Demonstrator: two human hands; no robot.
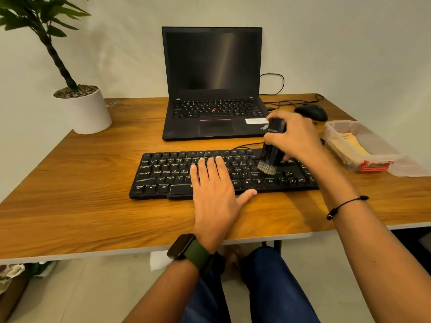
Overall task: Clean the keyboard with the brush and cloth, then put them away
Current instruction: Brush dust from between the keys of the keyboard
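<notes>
A black keyboard (168,173) lies on the wooden desk (81,183) in front of me. My left hand (214,185) rests flat on its middle keys, fingers straight. My right hand (296,136) grips a black brush (271,148) upright, its grey bristles touching the keys at the keyboard's right side. A yellow cloth (349,145) lies inside a clear plastic box (377,159) at the desk's right edge.
An open black laptop (212,89) stands behind the keyboard, screen dark. A black mouse (311,111) and cables lie at the back right. A potted plant in a white pot (86,110) sits at the back left. The box's lid (412,166) lies beside it.
</notes>
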